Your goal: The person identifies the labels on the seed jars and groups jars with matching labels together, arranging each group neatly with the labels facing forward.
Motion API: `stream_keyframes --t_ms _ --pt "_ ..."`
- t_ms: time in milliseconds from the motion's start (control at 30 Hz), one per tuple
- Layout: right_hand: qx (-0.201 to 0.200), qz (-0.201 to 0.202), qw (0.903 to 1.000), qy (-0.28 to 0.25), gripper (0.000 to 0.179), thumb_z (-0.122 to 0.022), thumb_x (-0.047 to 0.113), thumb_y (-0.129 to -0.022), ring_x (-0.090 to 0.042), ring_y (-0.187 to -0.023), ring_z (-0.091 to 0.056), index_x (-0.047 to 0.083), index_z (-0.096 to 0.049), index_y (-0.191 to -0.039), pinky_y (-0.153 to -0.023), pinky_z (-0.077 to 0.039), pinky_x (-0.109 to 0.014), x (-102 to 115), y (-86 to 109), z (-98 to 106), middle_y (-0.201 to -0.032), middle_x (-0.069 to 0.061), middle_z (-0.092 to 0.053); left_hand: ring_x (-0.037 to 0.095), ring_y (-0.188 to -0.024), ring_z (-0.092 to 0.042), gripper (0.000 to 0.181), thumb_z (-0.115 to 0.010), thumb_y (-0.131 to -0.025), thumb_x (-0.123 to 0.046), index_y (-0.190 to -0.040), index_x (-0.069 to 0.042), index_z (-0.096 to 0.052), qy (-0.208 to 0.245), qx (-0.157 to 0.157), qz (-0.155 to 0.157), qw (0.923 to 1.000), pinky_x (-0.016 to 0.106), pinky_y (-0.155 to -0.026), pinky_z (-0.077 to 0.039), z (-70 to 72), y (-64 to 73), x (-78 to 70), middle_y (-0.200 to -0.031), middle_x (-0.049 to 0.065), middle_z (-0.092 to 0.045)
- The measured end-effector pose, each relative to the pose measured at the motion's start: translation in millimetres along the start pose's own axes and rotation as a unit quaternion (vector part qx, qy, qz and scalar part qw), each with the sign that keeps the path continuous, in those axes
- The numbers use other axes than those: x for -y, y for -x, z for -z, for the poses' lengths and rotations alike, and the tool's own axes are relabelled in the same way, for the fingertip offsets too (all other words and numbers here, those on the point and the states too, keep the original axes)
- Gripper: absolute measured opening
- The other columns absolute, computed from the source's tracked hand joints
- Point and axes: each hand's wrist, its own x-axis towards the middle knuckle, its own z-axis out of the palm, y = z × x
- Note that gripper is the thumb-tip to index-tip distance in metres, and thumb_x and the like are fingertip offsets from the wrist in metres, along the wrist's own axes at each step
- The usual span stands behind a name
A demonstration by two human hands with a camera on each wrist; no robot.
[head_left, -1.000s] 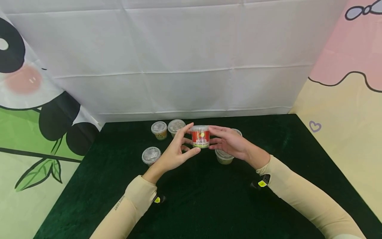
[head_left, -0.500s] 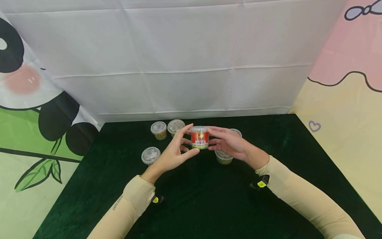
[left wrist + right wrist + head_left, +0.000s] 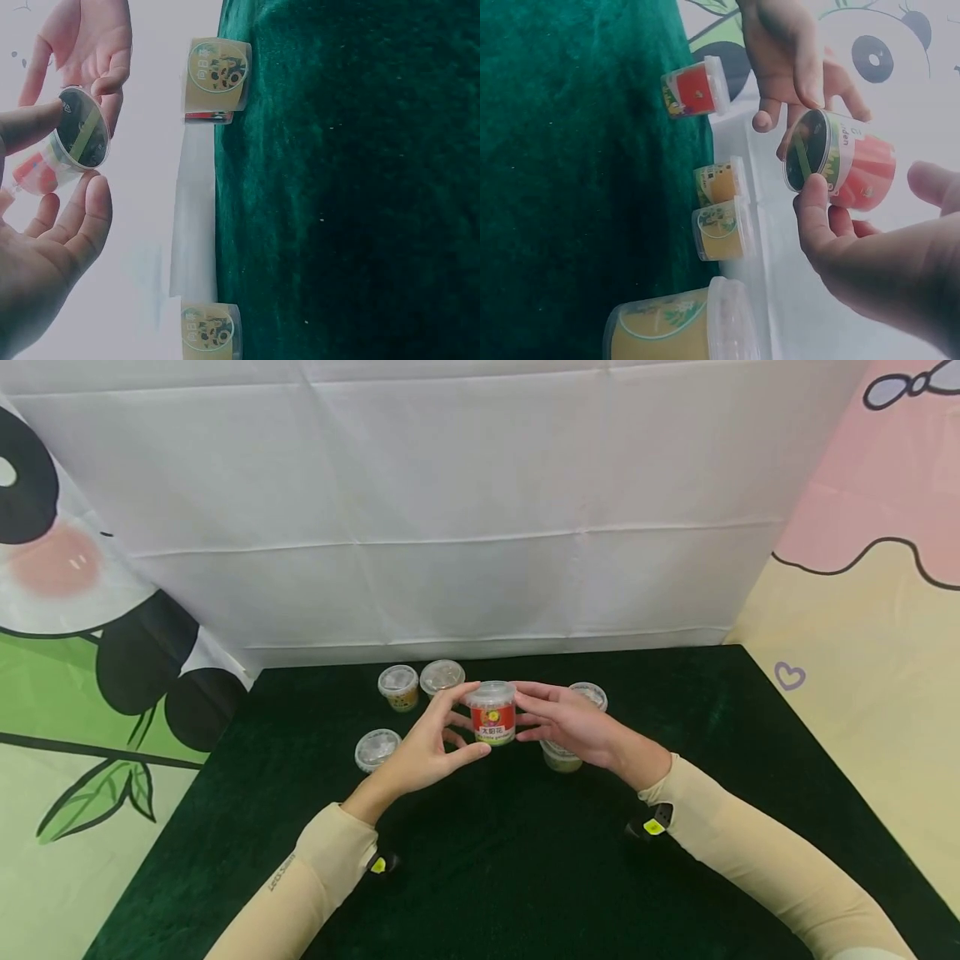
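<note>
A small clear plastic cup with a lid and a red flower-picture label is held upright above the table, between both hands. My left hand grips its left side, thumb low and fingers reaching up to the rim. On the other side, my right hand holds it with bent fingers near the lid. In the right wrist view the cup shows its dark base, crossed by a green strip, with fingertips of both hands around it. The left wrist view also shows the cup between the two hands.
Several similar lidded cups stand on the dark green cloth: two at the back left, one front left, and two on the right, a near cup and a far cup, partly behind my right hand. A white curtain hangs behind.
Both hands have moved a little left and toward me together with the cup. More of the lid's top shows now, and the label has turned slightly.
</note>
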Motion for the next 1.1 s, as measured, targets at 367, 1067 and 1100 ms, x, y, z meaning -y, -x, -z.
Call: stream_keyframes --t_ms 367,1067,1100 --pt "0.016 0.012 0.9989 0.042 0.055 -0.048 0.025 -0.109 -0.036 -0.136 -0.044 0.008 -0.03 -0.158 -0.11 -0.041 -0.049 -11.0 -14.9 -7.8 -0.152 -0.016 -0.041 0.029 -0.113 -0.061 0.084 -0.079 -0.09 -0.009 -0.158 -0.018 -0.03 -0.017 -0.017 0.007 0.9997 0.045 -0.081 -0.058 6.2 10.5 8.0 -0.142 0.011 -0.039" --pt "-0.021 0.037 0.9862 0.16 0.06 -0.059 0.018 -0.105 -0.029 -0.129 -0.055 0.008 -0.032 -0.158 -0.098 -0.053 -0.035 -58.2 -48.0 -43.9 -0.152 -0.015 -0.042 0.029 -0.103 -0.065 0.059 -0.078 -0.091 -0.012 -0.143 -0.008 -0.05 -0.173 -0.032 0.092 0.9802 0.031 -0.072 -0.058 20.6 37.0 18.4 -0.13 0.017 -0.054" --pt "-0.022 0.036 0.9861 0.161 0.06 -0.059 0.017 -0.105 -0.029 -0.129 -0.055 0.009 -0.032 -0.157 -0.097 -0.053 -0.035 -60.2 -48.9 -45.1 -0.151 -0.015 -0.042 0.029 -0.103 -0.066 0.059 -0.078 -0.091 -0.011 -0.142 -0.008 -0.05 -0.18 -0.031 0.096 0.9784 0.032 -0.073 -0.059 20.2 37.1 18.2 -0.129 0.017 -0.056"
